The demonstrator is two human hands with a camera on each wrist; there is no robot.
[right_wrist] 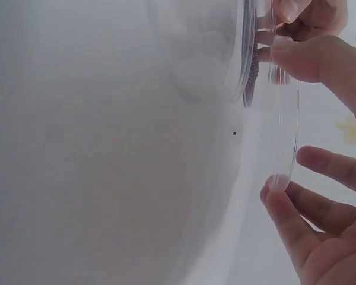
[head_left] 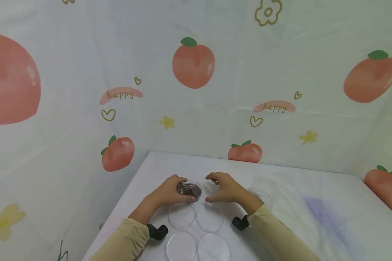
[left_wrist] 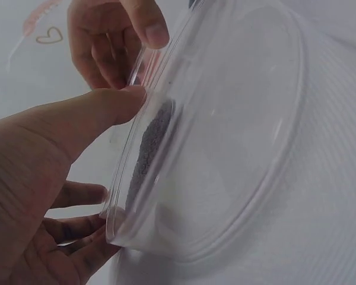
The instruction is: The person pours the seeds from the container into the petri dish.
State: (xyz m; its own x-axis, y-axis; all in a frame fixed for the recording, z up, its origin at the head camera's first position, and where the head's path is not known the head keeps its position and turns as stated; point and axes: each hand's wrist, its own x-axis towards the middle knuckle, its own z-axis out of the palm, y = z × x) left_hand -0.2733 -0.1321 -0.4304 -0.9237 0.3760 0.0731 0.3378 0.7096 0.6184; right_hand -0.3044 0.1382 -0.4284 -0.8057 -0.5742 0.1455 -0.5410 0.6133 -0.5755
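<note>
My left hand (head_left: 170, 190) holds a clear petri dish (head_left: 198, 195) by its rim, thumb on the near side and fingers beyond. Dark granular material (left_wrist: 148, 151) lies inside it, with pale specks seen from above. Just right of it, my right hand (head_left: 227, 188) spans a thin clear lid (right_wrist: 291, 127), pinched by its edge between thumb and fingertips in the right wrist view. This lid hardly shows from the head. It is apart from the dish in the right wrist view. In front of both hands stand several clear petri dishes (head_left: 210, 217) in two rows, touching or nearly so.
More clear plasticware (head_left: 262, 194) sits beyond the right forearm, partly hidden by it. A white cloth covers the table (head_left: 297, 217), with a bluish stain (head_left: 326, 217) at right. Printed curtains (head_left: 196, 123) rise at the back and sides. A dark speck (right_wrist: 234, 133) lies on the cloth.
</note>
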